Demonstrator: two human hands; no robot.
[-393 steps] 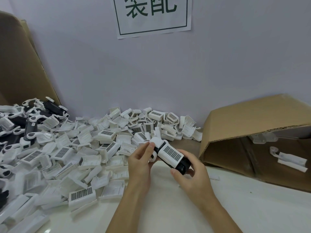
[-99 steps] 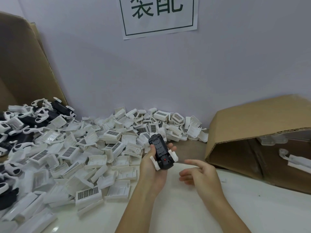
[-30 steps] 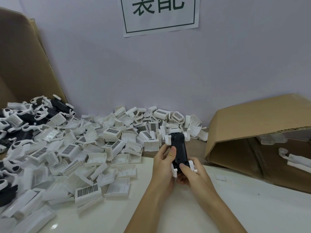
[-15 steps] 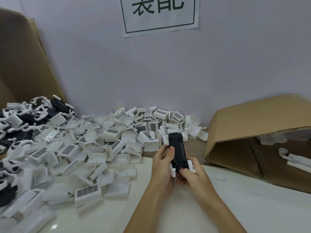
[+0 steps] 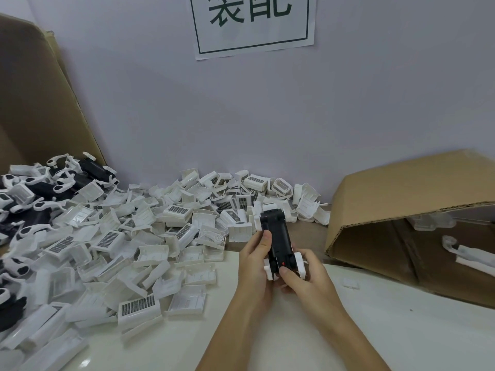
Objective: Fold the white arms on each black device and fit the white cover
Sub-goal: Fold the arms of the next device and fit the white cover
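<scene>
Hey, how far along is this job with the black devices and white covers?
Done: a few white-covered units lie in the cardboard box. In hand: left hand and right hand grip a bare black device, its white arms at the corners, no cover on. Left: a big heap of white covers and more black devices far left.

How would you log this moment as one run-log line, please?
left hand: grips black device | right hand: pinches its near end | white cover: not fitted | covers pile: on table
</scene>
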